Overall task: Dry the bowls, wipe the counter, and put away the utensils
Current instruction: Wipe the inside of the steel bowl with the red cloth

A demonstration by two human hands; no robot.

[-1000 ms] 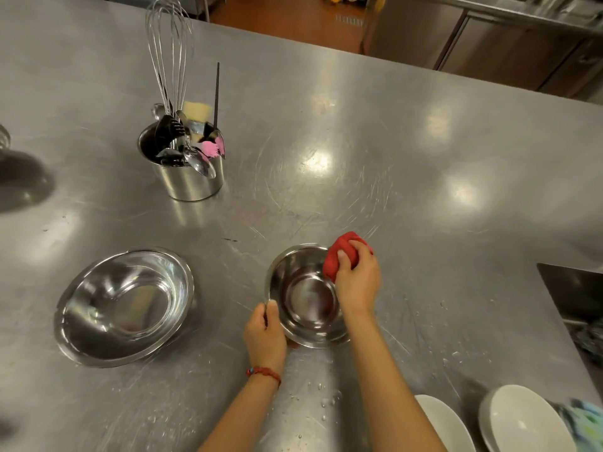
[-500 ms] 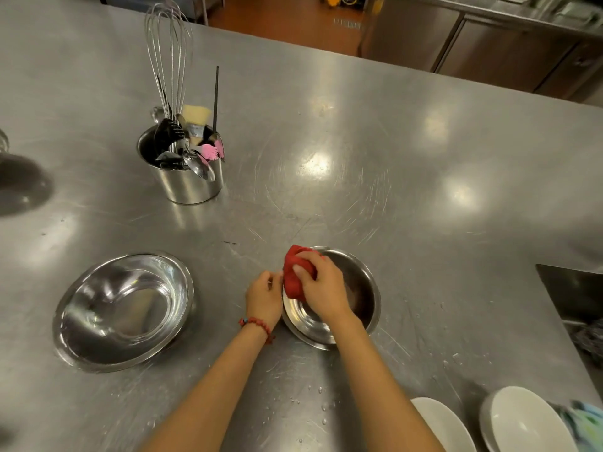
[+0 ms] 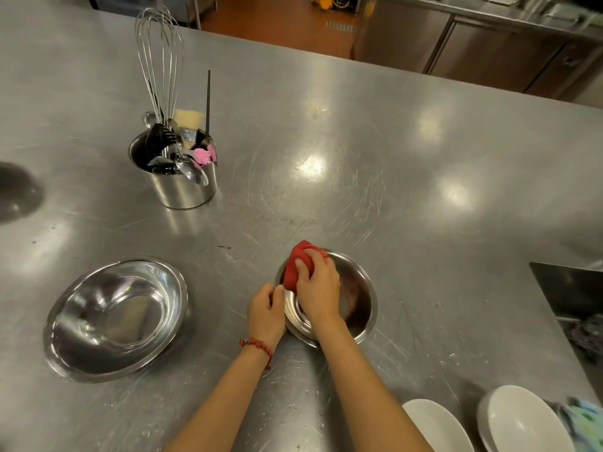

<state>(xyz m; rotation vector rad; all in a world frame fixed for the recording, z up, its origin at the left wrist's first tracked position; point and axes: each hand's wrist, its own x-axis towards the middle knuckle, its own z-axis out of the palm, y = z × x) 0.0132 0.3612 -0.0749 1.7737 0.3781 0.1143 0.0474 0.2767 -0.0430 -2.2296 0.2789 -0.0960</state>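
Right hand clenching red cloth inside small bowl on counter; left hand gripping its near rim. Big bowl well left, whisk in pot behind.

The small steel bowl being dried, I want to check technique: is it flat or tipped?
Tipped. The small steel bowl leans toward the left hand gripping its rim.
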